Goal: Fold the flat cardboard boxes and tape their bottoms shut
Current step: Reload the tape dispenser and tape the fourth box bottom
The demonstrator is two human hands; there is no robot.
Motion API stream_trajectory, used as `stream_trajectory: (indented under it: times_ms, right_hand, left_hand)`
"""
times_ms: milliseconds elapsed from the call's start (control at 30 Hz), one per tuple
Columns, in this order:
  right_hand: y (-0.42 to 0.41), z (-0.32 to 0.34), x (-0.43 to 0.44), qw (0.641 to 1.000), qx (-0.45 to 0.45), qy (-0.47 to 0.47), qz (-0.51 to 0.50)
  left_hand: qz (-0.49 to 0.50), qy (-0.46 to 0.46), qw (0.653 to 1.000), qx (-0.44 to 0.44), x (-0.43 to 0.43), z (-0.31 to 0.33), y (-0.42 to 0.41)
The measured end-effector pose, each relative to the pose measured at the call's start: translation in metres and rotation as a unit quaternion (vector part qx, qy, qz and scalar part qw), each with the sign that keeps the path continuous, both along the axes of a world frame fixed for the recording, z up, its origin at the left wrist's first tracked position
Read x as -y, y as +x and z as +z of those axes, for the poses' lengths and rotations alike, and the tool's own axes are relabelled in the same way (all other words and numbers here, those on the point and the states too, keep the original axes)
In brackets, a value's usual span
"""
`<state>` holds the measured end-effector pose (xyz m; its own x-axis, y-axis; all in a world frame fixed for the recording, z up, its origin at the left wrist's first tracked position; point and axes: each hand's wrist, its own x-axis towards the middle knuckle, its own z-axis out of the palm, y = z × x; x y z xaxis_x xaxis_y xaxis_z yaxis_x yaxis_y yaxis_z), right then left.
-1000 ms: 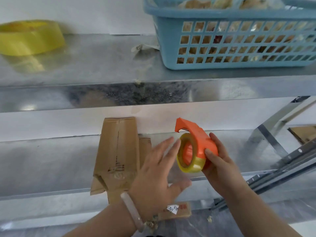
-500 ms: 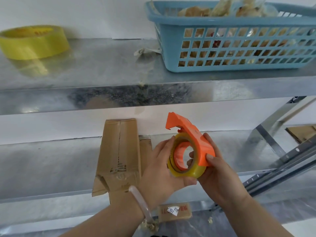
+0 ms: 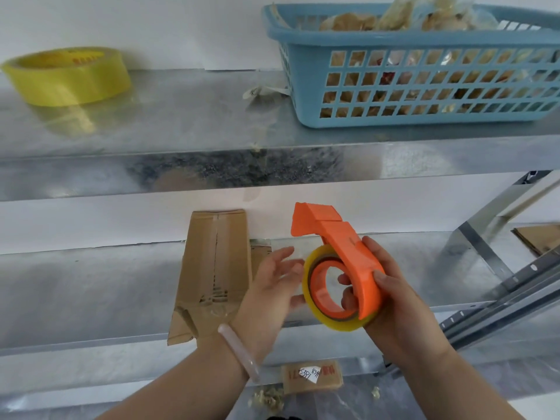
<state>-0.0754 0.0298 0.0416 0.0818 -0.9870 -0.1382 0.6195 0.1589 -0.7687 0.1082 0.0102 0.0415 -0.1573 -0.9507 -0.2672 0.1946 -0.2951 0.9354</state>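
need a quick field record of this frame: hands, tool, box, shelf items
right hand: grips orange plastic tape dispenser, loaded with yellowish clear tape roll
left hand: open, fingers straight, beside the roll; contact unclear
box: flattened brown cardboard box lies on lower metal shelf, far end at the wall; neither hand holds it
upper metal shelf: loose yellow tape roll at left, blue plastic lattice basket at right
task state: box not folded, no taping under way

Upper metal shelf (image 3: 181, 125) bears tape roll (image 3: 66, 77), blue basket (image 3: 424, 122); lower shelf (image 3: 91, 283), cardboard box (image 3: 212, 268).
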Motion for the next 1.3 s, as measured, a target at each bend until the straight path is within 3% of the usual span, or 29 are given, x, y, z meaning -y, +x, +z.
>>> stream_trajectory:
  times_ms: [67, 167, 433, 600, 800, 933, 1000, 1100, 1300]
  right_hand:
    - [-0.002, 0.001, -0.001, 1.000, -0.021, -0.003, 0.015]
    - [-0.004, 0.004, -0.003, 0.998, -0.049, -0.020, 0.039]
    - [-0.016, 0.005, -0.004, 0.992, -0.094, -0.039, 0.072]
    - [-0.020, 0.005, -0.003, 0.984, -0.142, -0.058, 0.087]
    - [-0.015, 0.010, -0.003, 0.968, -0.226, -0.070, 0.082]
    - [-0.030, 0.008, -0.004, 0.967, -0.242, -0.049, 0.065]
    - [-0.041, 0.004, -0.006, 0.972, -0.229, -0.038, 0.047]
    - [-0.048, 0.002, -0.006, 0.985, -0.172, -0.028, 0.013]
    - [-0.043, 0.005, 0.005, 0.995, -0.090, -0.042, 0.021]
  left_hand:
    - [0.036, 0.084, 0.994, -0.062, 0.009, 0.003, 0.002]
    - [0.023, 0.137, 0.988, -0.063, 0.017, 0.007, 0.002]
    - [-0.068, 0.166, 0.983, -0.040, 0.028, 0.016, 0.004]
    - [-0.072, 0.119, 0.990, 0.018, 0.029, 0.019, 0.000]
    - [-0.011, 0.065, 0.997, 0.045, 0.031, 0.015, -0.008]
    - [0.154, 0.085, 0.982, 0.062, 0.052, 0.009, 0.015]
    - [0.185, 0.073, 0.979, 0.045, 0.061, 0.014, 0.031]
    - [0.106, 0.070, 0.989, 0.074, 0.062, 0.024, 0.028]
    - [-0.124, 0.217, 0.964, 0.088, 0.043, 0.018, -0.009]
